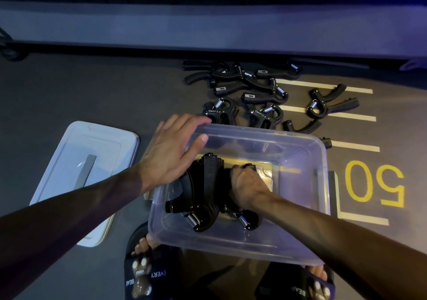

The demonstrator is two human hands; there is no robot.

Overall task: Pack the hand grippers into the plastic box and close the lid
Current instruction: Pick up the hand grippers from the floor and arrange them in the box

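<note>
A: Floor (69,96), dark, with yellow and white painted markings on its right side. Clear plastic box (300,242) sits at the near edge of the floor in view, just ahead of the person's sandalled feet. Its lid (69,151) lies flat on the floor to the left, apart from the box.

B: Hand grippers?

A: Two lots. Loose pile (249,87) on the floor beyond the far wall of the box, roughly ten, some overlapping, a few strays toward the right. Packed ones (208,191) lie inside the box against its left half, a small cluster, springs toward the near wall.

B: Hands?

A: Left hand (171,151) rests on the far left corner of the box rim, fingers straight and slightly spread, thumb lying over the rim. Looks like steadying. Right hand (247,186) is down inside the box, fingers curled round the handle of a gripper beside the cluster.

B: Step?

A: Loading, early on, I judge. Most of the grippers are not yet in. Next move calls for letting go of this one so it lies snug against the others, then reaching over the far wall for the pile. Lid comes last.
</note>
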